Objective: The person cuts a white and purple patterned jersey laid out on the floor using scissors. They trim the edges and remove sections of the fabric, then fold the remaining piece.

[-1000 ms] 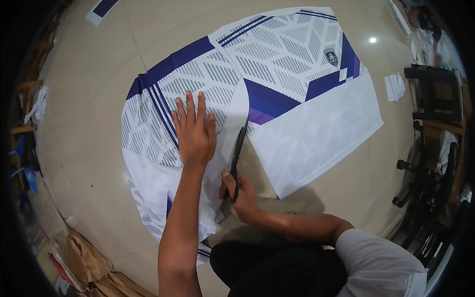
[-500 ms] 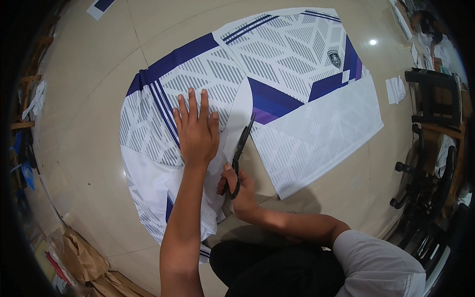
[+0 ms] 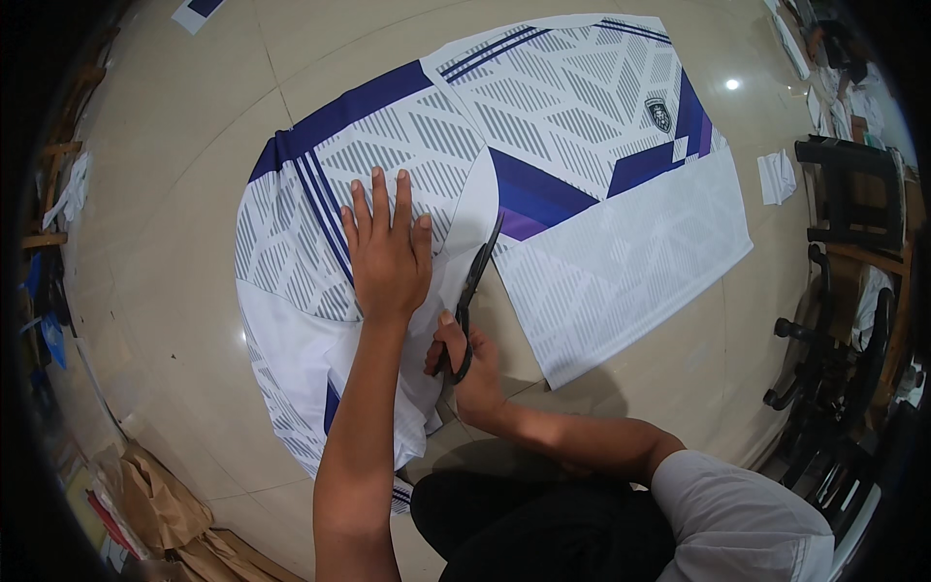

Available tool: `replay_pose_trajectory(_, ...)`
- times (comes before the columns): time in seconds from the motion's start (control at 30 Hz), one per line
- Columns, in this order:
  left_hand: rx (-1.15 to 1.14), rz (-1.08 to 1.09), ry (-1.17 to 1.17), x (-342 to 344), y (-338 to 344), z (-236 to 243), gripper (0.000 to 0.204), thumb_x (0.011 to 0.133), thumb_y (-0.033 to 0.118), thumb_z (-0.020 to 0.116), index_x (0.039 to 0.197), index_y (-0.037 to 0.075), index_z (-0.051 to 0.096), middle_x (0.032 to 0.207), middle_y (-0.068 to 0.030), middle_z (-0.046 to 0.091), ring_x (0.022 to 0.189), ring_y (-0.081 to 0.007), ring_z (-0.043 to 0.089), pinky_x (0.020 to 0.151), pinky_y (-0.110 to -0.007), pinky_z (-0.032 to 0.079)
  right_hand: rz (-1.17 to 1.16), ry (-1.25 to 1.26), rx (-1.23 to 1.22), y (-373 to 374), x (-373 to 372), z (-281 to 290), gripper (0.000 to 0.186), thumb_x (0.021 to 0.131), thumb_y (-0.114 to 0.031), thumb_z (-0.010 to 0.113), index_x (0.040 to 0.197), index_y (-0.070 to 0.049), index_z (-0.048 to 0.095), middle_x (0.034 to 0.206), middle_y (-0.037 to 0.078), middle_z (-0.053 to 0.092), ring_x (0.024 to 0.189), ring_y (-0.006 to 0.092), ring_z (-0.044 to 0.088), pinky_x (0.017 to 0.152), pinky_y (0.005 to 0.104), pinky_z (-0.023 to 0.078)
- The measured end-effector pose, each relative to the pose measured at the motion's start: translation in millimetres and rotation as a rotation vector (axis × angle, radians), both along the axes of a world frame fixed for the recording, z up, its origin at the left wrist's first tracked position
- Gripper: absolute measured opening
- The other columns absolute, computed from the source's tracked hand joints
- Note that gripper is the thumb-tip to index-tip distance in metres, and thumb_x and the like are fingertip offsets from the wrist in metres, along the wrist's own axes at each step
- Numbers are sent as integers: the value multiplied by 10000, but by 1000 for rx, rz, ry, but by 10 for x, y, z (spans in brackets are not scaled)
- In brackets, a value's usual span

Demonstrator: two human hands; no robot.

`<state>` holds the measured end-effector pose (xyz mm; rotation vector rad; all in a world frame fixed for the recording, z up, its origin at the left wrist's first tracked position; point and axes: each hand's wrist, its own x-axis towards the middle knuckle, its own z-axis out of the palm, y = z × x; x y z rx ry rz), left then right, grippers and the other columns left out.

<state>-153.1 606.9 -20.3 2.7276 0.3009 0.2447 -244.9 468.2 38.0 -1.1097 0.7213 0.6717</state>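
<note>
The left hand [image 3: 391,270] lies spread on the cloth [image 3: 456,155]; apart from it, the right hand [image 3: 475,378] grips scissors [image 3: 472,282]. A dark shield crest [image 3: 658,114] marks the cloth's upper right.

Cloth [image 3: 446,184] on flr [image 3: 165,252]; L fingers [image 3: 379,199] atop, scissors [image 3: 475,278] to R.

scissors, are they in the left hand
No, the scissors are in the right hand, while the left hand lies flat on the patterned cloth.
</note>
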Motion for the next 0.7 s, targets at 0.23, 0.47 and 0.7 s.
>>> replay_pose_trajectory(0.23, 4, -3, -3, -2, 1, 0, 571, 1211, 433, 389, 1720, 184, 458, 1803, -177, 359, 1679, -477, 249, 1356, -627, 181, 9, -14, 8, 13, 15, 9, 436, 1099, -462, 721, 970, -58, 622, 807, 59, 633, 729, 175, 640, 707, 356, 557)
replay_pose_trajectory(0.47, 3, -1, -12, 0, -6, -7, 567, 1209, 421, 400, 1720, 184, 458, 1801, -175, 363, 1677, -476, 255, 1355, -625, 182, -51, -28, 71, 66, 23, 34, 423, 1112, -458, 710, 986, -61, 636, 784, 33, 639, 715, 134, 627, 681, 325, 527)
replay_pose_trajectory(0.7, 2, -1, -24, 6, 0, 12, 576, 1181, 416, 480, 1693, 152, 501, 1769, -208, 408, 1659, -499, 286, 1337, -652, 223, -53, -12, 69, 64, 11, 13, 407, 1115, -439, 710, 993, -59, 628, 786, 39, 646, 717, 136, 631, 686, 321, 531)
